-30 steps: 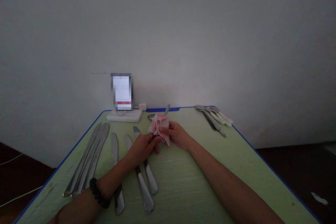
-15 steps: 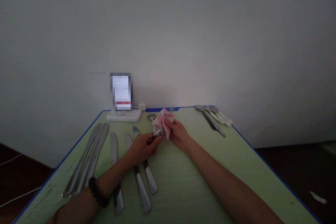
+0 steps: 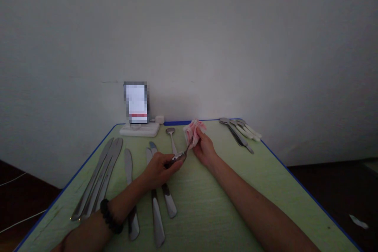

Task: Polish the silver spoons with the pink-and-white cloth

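My left hand [image 3: 159,169] grips a metal spoon [image 3: 180,155] by its bowl end over the middle of the green table [image 3: 265,189]. The spoon's handle runs up and right into a pink and white cloth [image 3: 194,131]. My right hand [image 3: 204,149] holds that cloth bunched around the handle tip. A second spoon [image 3: 171,138] lies flat just left of the cloth. Several table knives [image 3: 156,208] lie under and beside my left forearm, which wears a dark bead bracelet [image 3: 110,217].
More long knives [image 3: 100,177] lie along the left edge. A pile of spoons and white-handled cutlery [image 3: 240,130] sits at the far right corner. A blurred screen on a white stand [image 3: 138,126] is at the back against the wall.
My right hand has slid the cloth up along the spoon's handle toward the far edge, baring the shaft. My left hand has stayed on the bowl end. One knife shifted slightly.
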Motion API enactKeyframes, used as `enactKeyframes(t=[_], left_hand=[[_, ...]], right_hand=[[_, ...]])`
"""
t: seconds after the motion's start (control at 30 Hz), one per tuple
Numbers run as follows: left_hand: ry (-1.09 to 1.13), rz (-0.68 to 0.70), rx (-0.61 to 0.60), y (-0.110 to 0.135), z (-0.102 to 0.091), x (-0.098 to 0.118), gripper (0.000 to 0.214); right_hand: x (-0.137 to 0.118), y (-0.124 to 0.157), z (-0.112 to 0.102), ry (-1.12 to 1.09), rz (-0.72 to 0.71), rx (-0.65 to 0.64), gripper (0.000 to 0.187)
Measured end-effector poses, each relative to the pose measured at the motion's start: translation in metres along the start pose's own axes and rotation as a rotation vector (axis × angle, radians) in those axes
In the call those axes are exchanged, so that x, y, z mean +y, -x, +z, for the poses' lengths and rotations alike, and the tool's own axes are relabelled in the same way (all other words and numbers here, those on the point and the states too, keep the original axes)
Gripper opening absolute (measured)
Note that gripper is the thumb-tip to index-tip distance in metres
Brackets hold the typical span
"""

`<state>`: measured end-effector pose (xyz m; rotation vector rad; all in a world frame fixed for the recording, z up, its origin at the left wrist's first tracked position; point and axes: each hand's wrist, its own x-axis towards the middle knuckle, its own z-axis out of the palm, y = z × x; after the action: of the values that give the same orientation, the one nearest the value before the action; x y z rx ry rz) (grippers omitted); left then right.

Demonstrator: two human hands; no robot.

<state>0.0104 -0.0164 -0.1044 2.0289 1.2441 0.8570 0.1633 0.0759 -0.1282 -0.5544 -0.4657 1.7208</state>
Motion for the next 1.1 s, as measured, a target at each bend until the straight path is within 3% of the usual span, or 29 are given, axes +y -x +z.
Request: enactKeyframes(t=[0.47,0.57,0.77,0.97,1.1], left_hand=[[0.192,-0.22,0.303,-0.005,0.002,-0.005,0.049],[0.181,-0.231,0.255,-0.004,0.003,-0.008,0.053],[0.135,-0.19,0.011,-0.008,0.005,-0.009,0.043],[0.132,-0.16,0.059,-0.011,0.002,-0.007,0.04],[0.251,-0.153,0.163,-0.011,0.001,-0.011,0.044]], right_hand=[[-0.004,0.005,0.001,0.057,0.079,-0.087,0.01],[-0.003,0.006,0.002,0.069,0.114,-0.105,0.011],[-0.003,0.01,0.005,0.111,0.126,-0.152,0.016],[-0.007,0.015,0.013,0.031,0.132,-0.129,0.02],[-0.011,0.015,0.015,-0.049,0.117,-0.087,0.028]])
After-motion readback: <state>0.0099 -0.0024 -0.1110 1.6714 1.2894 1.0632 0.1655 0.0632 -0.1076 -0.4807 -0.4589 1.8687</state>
